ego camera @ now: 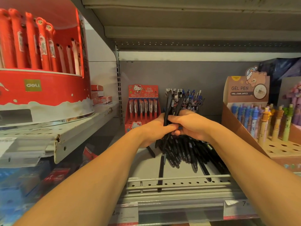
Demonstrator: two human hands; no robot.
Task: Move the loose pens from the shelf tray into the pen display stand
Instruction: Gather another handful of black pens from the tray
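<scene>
Both hands at centre: left hand and right hand curl round upright bundle of black pens. Loose pens piled on shelf tray, 6 o'clock. Pen display stand, 12 o'clock, holds upright pens.

Both bare arms reach forward and come together in the middle. The left hand is on the left side, with its fingers curled toward the right hand. The right hand is on the right side, with its fingers curled back toward the left one. The two hands touch at the fingers and grip together. The left thumb lies across the front. Both wrists are bent a little inward.
</scene>
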